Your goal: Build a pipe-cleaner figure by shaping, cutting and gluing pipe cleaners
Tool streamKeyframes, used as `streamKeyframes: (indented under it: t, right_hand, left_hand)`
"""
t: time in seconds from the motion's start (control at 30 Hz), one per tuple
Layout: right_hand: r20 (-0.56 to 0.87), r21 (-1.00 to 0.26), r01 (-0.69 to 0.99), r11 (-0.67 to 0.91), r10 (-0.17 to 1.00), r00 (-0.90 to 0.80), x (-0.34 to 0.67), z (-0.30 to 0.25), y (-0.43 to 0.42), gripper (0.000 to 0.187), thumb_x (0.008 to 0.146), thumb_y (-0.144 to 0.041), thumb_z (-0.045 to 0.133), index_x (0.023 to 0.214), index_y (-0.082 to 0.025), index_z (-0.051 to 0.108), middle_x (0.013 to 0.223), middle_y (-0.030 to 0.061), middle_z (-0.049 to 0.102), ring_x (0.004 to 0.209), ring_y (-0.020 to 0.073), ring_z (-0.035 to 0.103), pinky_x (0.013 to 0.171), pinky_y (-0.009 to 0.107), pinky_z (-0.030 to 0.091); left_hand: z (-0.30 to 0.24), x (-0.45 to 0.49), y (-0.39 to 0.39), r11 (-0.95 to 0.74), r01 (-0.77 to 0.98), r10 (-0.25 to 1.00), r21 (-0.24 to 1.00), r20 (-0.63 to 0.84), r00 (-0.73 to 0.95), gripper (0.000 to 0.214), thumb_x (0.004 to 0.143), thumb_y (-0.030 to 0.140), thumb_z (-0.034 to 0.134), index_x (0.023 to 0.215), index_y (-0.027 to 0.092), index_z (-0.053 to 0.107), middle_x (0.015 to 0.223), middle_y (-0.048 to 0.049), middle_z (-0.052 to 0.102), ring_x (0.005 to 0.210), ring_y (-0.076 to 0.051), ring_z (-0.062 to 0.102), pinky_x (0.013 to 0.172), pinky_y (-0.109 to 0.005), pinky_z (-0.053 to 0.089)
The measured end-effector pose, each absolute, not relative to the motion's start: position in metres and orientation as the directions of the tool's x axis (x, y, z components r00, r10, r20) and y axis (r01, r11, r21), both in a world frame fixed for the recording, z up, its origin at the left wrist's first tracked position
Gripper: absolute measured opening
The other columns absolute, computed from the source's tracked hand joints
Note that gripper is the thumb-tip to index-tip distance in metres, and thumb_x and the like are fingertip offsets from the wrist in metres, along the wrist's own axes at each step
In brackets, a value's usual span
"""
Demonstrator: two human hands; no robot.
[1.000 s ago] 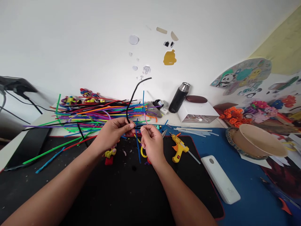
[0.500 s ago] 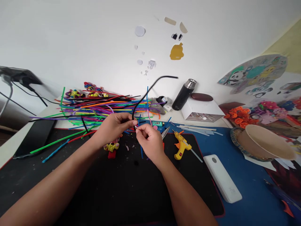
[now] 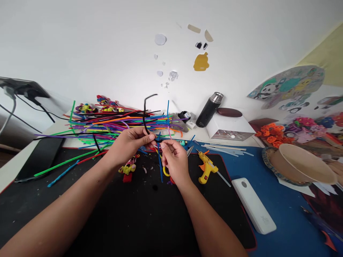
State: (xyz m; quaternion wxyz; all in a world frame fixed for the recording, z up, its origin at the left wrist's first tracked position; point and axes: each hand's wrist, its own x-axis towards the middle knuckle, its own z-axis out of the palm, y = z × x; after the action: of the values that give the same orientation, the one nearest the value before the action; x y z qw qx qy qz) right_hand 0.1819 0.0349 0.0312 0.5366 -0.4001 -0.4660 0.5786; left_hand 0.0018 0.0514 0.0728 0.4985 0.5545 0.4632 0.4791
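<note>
A black pipe cleaner [image 3: 145,113] is pinched between the fingertips of my left hand [image 3: 134,140], its bent free end rising above. My right hand [image 3: 174,159] has its fingers closed on the same pipe cleaner a little to the right, so a short dark piece spans the gap. Both hands are over the black mat [image 3: 128,217]. Beneath them lie a blue pipe cleaner [image 3: 160,167] and a yellow curved piece [image 3: 165,172] partly covered by my right hand. Left of these sits a small yellow fuzzy figure [image 3: 127,169] with a red block [image 3: 127,177].
Behind the hands lies a heap of coloured pipe cleaners [image 3: 107,121]. To the right are a yellow glue gun [image 3: 207,167], glue sticks [image 3: 227,148], a white power bank [image 3: 254,205], a black flask [image 3: 209,110] and a bowl [image 3: 305,162]. A dark phone-like slab [image 3: 40,157] rests at left.
The black pipe cleaner's free end has swung left and now stands more upright. My right hand has shifted slightly right, and a short stretch of the pipe cleaner shows between my hands.
</note>
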Motion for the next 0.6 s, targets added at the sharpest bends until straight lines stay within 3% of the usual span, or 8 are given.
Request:
streamKeyframes:
  t: [0.6]
  right_hand:
    - [0.027,-0.967,-0.254,0.003,0.996,-0.090,0.1813,0.0304,0.0345,0.029,0.089,-0.049,0.076,0.088,-0.023,0.064,0.053,-0.0094,0.052,0.039,0.0094,0.045,0.041,0.023,0.036]
  left_hand:
    - [0.0768,0.0064,0.0481,-0.010,0.108,0.991,0.994,-0.004,0.133,0.052,0.071,0.067,0.090,0.076,0.018,0.074,0.071,-0.0055,0.076,0.068,-0.021,0.071,0.069,-0.033,0.060]
